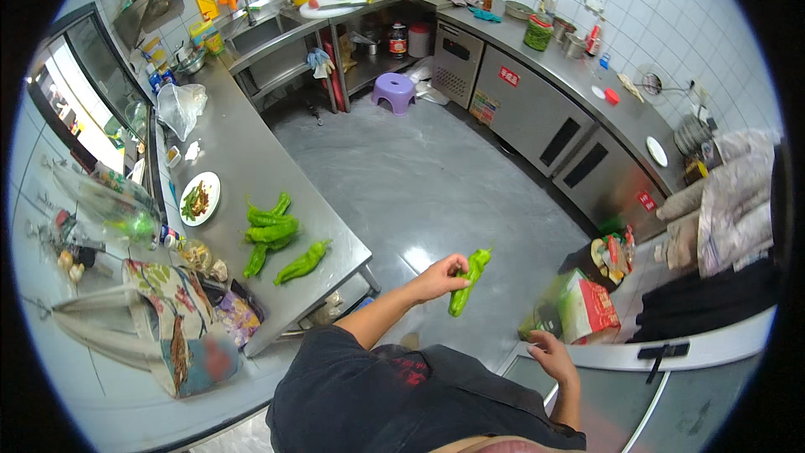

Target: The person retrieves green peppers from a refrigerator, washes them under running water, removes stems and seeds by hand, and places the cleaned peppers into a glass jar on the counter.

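My left hand [438, 278] holds a long green pepper [470, 282] upright at a slant over the floor, pinched between thumb and fingers. The pepper's stem points up and its blunt end hangs below the hand. My right hand [553, 355] is at the lower right beside a white door frame, fingers loosely bent and apart, with nothing visible in it. To my left, several more green peppers [272, 231] lie piled on a stainless steel counter [324, 217]. A single green pepper [302, 263] lies apart from the pile, nearer the counter's edge.
A white plate [217, 191] of cut food stands behind the peppers. A purple plastic stool [394, 94] is on the grey floor [402, 170]. A steel under-counter refrigerator [534, 116] lines the right side. A red, white and green box [590, 308] stands near my right hand.
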`<action>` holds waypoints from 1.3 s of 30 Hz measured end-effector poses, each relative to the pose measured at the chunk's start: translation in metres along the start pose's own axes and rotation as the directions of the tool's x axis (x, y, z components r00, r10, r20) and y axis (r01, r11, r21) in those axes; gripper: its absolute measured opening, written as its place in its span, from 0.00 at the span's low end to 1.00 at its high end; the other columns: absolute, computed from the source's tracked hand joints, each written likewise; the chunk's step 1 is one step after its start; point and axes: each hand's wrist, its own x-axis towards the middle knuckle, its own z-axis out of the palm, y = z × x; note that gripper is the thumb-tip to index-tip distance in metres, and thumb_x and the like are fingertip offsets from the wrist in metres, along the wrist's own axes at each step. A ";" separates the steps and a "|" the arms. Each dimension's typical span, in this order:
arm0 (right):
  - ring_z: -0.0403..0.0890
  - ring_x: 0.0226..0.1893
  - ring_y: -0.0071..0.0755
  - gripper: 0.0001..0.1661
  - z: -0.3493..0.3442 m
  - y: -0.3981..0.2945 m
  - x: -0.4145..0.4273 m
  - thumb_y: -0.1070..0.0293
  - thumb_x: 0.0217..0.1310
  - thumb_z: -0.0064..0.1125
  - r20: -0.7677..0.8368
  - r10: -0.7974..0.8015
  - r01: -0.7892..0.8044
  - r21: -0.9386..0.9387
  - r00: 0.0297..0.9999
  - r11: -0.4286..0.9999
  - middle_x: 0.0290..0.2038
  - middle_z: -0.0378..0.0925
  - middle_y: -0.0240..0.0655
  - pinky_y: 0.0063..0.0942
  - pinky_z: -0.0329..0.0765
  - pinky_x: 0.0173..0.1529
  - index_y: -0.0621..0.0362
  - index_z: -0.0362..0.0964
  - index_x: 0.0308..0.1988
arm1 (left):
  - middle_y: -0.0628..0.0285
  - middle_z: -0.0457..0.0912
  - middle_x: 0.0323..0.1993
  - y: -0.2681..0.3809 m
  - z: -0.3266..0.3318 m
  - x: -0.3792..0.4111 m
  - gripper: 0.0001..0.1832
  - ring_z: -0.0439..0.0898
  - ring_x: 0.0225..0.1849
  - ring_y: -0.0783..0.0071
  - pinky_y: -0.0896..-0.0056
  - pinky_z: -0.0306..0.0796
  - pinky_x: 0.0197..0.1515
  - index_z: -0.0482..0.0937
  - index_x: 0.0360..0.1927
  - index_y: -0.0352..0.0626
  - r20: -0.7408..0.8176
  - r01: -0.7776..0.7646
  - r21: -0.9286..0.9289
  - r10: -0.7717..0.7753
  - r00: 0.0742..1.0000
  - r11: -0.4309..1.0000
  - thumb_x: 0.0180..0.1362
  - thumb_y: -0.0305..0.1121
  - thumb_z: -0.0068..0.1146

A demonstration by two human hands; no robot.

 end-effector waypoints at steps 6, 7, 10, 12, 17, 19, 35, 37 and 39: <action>0.75 0.38 0.28 0.22 -0.061 -0.011 0.111 0.69 0.53 0.58 0.115 0.017 -0.024 0.061 0.993 0.998 0.39 0.74 0.36 0.25 0.73 0.42 0.60 0.65 0.49 | 0.63 0.72 0.37 0.061 -0.051 0.106 0.21 0.71 0.35 0.79 0.77 0.67 0.35 0.59 0.47 0.46 -0.117 0.062 -0.337 -0.108 0.987 0.939 0.52 0.25 0.54; 0.76 0.38 0.28 0.22 -0.074 -0.013 0.134 0.69 0.53 0.58 0.144 0.034 -0.042 0.049 0.989 0.998 0.40 0.74 0.36 0.25 0.73 0.42 0.60 0.65 0.49 | 0.63 0.72 0.37 0.065 -0.062 0.126 0.23 0.72 0.35 0.79 0.77 0.67 0.35 0.59 0.48 0.46 -0.166 0.045 -0.384 -0.117 0.979 0.922 0.51 0.26 0.55; 0.76 0.37 0.28 0.22 -0.121 -0.046 0.204 0.69 0.52 0.58 0.187 0.033 -0.028 -0.030 0.982 0.999 0.39 0.74 0.36 0.25 0.73 0.42 0.60 0.66 0.49 | 0.62 0.72 0.41 0.065 -0.109 0.179 0.33 0.72 0.39 0.76 0.71 0.68 0.39 0.53 0.58 0.47 -0.282 0.012 -0.434 -0.148 0.948 0.901 0.50 0.25 0.56; 0.76 0.37 0.28 0.22 -0.154 -0.048 0.254 0.69 0.52 0.58 0.150 -0.047 0.057 -0.060 0.988 0.997 0.38 0.75 0.36 0.25 0.73 0.42 0.60 0.66 0.48 | 0.61 0.71 0.45 0.078 -0.128 0.204 0.39 0.70 0.45 0.72 0.66 0.66 0.47 0.47 0.64 0.45 -0.359 -0.023 -0.492 -0.179 0.916 0.870 0.50 0.23 0.53; 0.77 0.37 0.31 0.21 -0.207 -0.135 0.389 0.69 0.51 0.58 0.220 -0.213 0.256 -0.196 0.952 0.947 0.38 0.75 0.40 0.27 0.74 0.42 0.62 0.67 0.47 | 0.61 0.71 0.43 0.101 -0.189 0.236 0.33 0.70 0.44 0.71 0.64 0.65 0.49 0.56 0.60 0.42 -0.535 -0.156 -0.505 -0.166 0.829 0.849 0.48 0.21 0.49; 0.77 0.38 0.33 0.21 -0.215 -0.174 0.440 0.69 0.51 0.58 0.281 -0.269 0.339 -0.242 0.921 0.909 0.40 0.75 0.41 0.27 0.74 0.42 0.62 0.67 0.47 | 0.61 0.70 0.42 0.092 -0.214 0.242 0.32 0.70 0.43 0.70 0.62 0.65 0.48 0.57 0.59 0.44 -0.595 -0.266 -0.529 -0.129 0.793 0.806 0.47 0.22 0.49; 0.75 0.40 0.32 0.23 -0.136 -0.371 0.778 0.65 0.53 0.57 0.602 -0.331 0.524 -0.173 0.727 0.834 0.43 0.73 0.39 0.28 0.72 0.44 0.60 0.66 0.50 | 0.65 0.71 0.28 0.176 -0.495 0.334 0.13 0.71 0.30 0.73 0.67 0.68 0.34 0.69 0.40 0.47 -0.844 -0.558 -0.449 -0.128 0.520 0.698 0.50 0.30 0.56; 0.75 0.39 0.31 0.23 -0.133 -0.387 0.806 0.65 0.53 0.57 0.581 -0.331 0.482 -0.122 0.744 0.868 0.42 0.73 0.38 0.27 0.72 0.44 0.59 0.66 0.50 | 0.65 0.71 0.27 0.198 -0.524 0.363 0.14 0.70 0.28 0.74 0.69 0.68 0.32 0.68 0.41 0.47 -0.823 -0.530 -0.446 -0.097 0.560 0.721 0.51 0.29 0.56; 0.74 0.38 0.30 0.23 -0.131 -0.394 0.837 0.65 0.53 0.57 0.582 -0.337 0.459 -0.070 0.740 0.886 0.41 0.73 0.37 0.27 0.71 0.44 0.59 0.67 0.50 | 0.65 0.70 0.27 0.221 -0.542 0.395 0.18 0.70 0.27 0.75 0.71 0.68 0.30 0.67 0.43 0.46 -0.799 -0.524 -0.477 -0.101 0.592 0.705 0.49 0.27 0.58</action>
